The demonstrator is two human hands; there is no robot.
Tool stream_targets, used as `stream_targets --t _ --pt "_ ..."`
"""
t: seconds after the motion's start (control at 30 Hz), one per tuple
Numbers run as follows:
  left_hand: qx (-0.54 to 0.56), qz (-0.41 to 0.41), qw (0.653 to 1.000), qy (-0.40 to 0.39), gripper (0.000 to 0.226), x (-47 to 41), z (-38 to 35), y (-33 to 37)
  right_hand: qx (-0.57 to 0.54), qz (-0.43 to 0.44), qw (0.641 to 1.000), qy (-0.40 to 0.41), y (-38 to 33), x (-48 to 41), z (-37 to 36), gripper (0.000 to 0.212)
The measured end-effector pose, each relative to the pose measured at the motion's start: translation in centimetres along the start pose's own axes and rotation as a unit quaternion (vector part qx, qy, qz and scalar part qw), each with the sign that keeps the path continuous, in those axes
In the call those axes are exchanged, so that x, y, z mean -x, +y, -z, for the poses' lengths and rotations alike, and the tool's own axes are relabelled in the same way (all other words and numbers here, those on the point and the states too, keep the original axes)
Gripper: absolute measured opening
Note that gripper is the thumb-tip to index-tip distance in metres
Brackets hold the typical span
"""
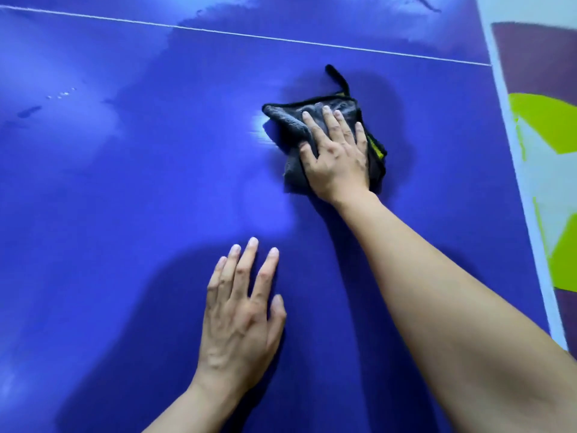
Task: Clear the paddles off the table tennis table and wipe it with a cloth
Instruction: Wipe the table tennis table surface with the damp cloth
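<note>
While the right hand (335,157) presses a dark cloth (290,123) flat at 1 o'clock, fingers (327,117) extended. Left hand (240,310) rests flat on the blue bench (125,182) at 6 o'clock, fingers spread, empty.

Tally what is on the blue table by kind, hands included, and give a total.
Cloths: 1, a dark grey cloth with a black loop, pressed flat under the right hand.
Hands: 2, the right hand on the cloth and the left hand flat on the bare table.
Paddles: 0 in view.
Total: 3
</note>
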State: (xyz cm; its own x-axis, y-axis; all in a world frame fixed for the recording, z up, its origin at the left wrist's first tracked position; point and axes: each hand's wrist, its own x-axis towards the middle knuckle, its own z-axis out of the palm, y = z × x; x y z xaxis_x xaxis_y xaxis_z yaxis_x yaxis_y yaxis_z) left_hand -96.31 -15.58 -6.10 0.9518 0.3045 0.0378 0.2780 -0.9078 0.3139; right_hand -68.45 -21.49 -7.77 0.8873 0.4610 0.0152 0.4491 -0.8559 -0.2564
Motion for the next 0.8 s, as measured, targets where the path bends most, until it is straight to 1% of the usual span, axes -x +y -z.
stream_targets --t 0.1,0.2,0.27,0.37,0.5,0.57,0.63,0.7,0.8 --pt "-0.010 0.023 1.000 -0.015 0.059 0.6 -0.9 1.6 0.006 -0.074 0.997 0.021 9.1 3.5 2.5 0.058" --pt "-0.017 0.028 0.999 -0.004 0.059 0.7 -1.6 1.5 0.015 -0.125 0.991 0.052 16.8 7.3 4.3 0.057" --pt "-0.016 0.026 1.000 -0.003 0.059 0.5 -1.9 1.7 0.025 -0.152 0.986 0.064 20.6 9.7 5.2 0.057" --pt "-0.015 0.034 0.999 -0.005 0.060 0.7 -2.0 2.0 0.029 -0.200 0.977 0.075 23.3 11.7 5.9 0.057" --pt "0.006 0.034 0.999 -0.020 0.061 0.5 -1.1 2.1 0.031 -0.249 0.964 0.085 23.2 12.1 6.0 0.058" --pt "0.038 0.031 0.998 -0.026 0.060 0.7 -0.3 1.6 0.026 -0.254 0.963 0.081 22.5 12.3 6.0 0.064" --pt "0.055 0.028 0.998 -0.013 0.058 1.4 0.6 0.3 0.021 -0.256 0.963 0.078 21.3 12.7 5.9 0.070" --pt "0.037 0.027 0.999 0.013 0.055 2.8 1.6 -2.5 0.021 -0.240 0.967 0.083 18.2 12.7 4.9 0.070" --pt "-0.001 0.045 0.998 0.038 0.054 5.4 3.1 -7.6 0.027 -0.189 0.978 0.089 11.0 11.5 2.9 0.070"
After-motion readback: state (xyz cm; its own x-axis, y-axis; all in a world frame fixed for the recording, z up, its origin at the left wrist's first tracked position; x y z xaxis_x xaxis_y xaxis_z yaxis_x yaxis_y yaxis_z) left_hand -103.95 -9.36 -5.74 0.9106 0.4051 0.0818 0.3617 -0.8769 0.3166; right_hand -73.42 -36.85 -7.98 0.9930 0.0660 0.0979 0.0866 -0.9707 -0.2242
